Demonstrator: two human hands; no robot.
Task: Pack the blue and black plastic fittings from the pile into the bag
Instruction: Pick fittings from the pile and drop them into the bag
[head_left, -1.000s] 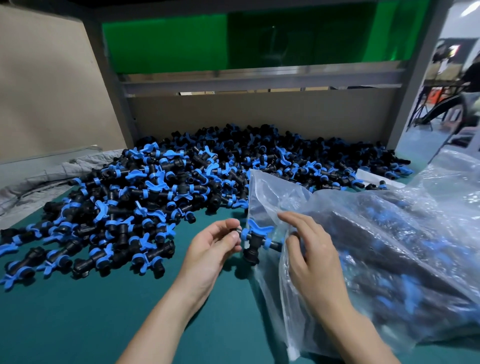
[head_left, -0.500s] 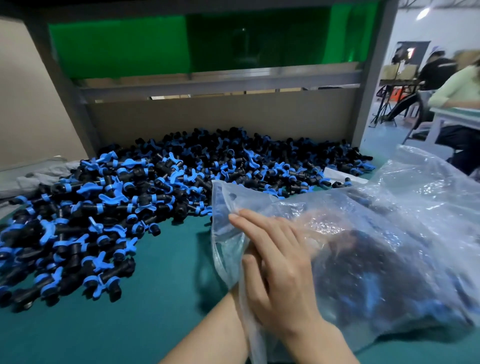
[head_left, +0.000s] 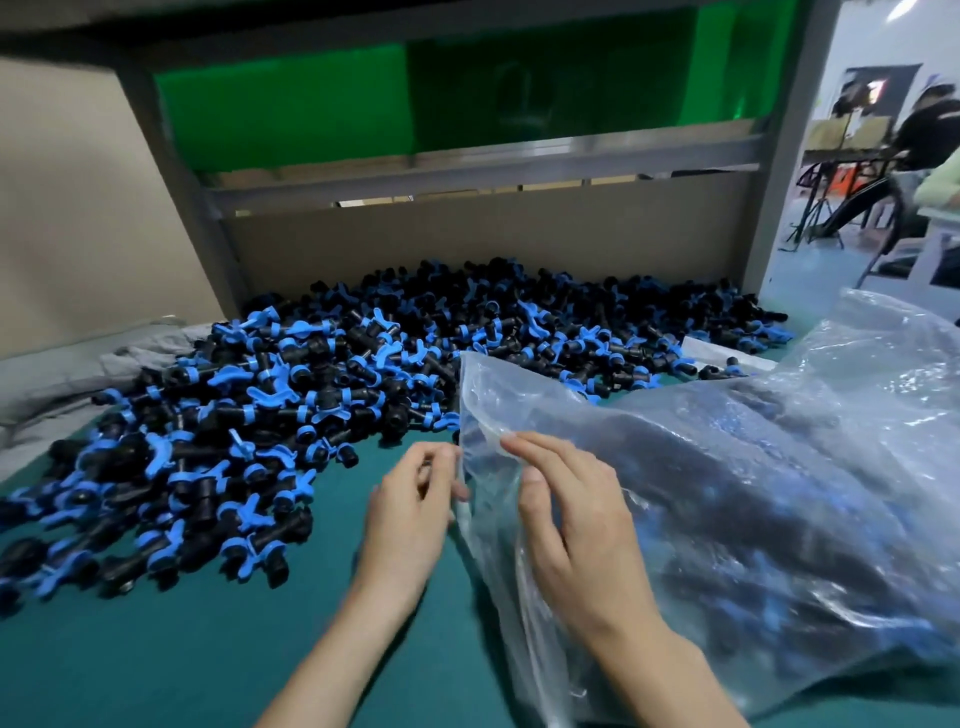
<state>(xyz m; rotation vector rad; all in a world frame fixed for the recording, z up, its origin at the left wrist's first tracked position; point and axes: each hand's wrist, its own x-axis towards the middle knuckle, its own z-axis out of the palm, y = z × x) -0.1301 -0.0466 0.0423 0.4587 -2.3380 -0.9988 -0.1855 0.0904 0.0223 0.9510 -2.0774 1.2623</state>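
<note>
Right hand (head_left: 576, 525) is laid on the bag (head_left: 810, 415) at its mouth. The top film is pinched between the straightened fingers above and the thumb below.

Left hand (head_left: 415, 514) is seen just beside the mouth edge, fingers curled and touching the film. Whether the film is actually gripped cannot be told because of blur. No fitting is seen in either hand.

The bag is clear plastic, laid on its side on the green bench (head_left: 156, 649), mouth towards the left. Dark and blue fittings (head_left: 753, 545) are seen through the film, filling much of it.

The loose pile (head_left: 363, 389) is spread over the bench left of and behind the bag, its near edge just beside the left hand.

A grey cloth (head_left: 62, 379) is bunched at far left. A cardboard panel (head_left: 467, 244) is stood behind the pile, with a green panel (head_left: 291, 104) above it.
</note>
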